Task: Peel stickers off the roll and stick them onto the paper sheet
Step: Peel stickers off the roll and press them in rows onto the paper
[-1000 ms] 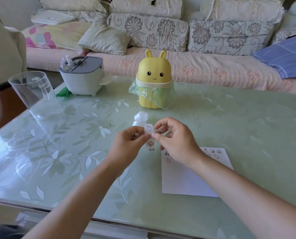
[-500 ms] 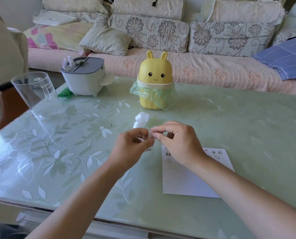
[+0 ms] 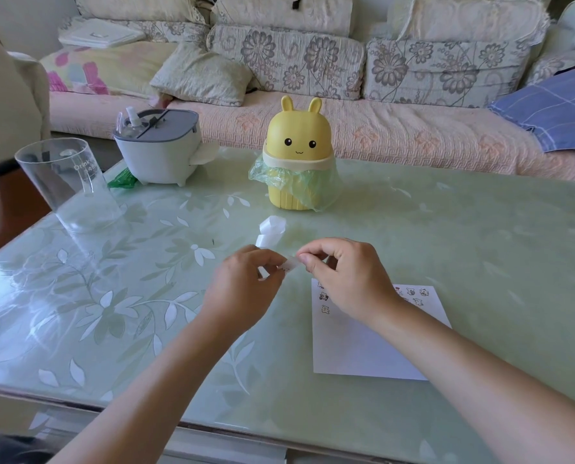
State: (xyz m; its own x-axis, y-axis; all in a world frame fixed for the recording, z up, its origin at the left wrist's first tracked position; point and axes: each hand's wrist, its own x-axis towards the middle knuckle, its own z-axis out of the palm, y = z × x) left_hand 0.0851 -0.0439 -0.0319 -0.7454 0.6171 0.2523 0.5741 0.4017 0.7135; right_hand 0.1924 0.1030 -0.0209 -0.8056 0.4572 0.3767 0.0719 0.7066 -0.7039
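A white sticker strip stretches between my two hands above the table's middle. My left hand pinches its left end, and the used backing curls away behind that hand. My right hand pinches the strip's right end with thumb and forefinger. The white paper sheet lies flat under and to the right of my right hand. Several small cartoon stickers sit along its top edge, partly hidden by that hand.
A yellow bunny-shaped bin with a green bag stands behind the hands. A grey and white appliance and a clear plastic cup stand at the left. A sofa runs behind the glass-topped table.
Both hands have lowered toward the table, and the strip has turned from upright with a sticker face showing to nearly flat between the fingertips.
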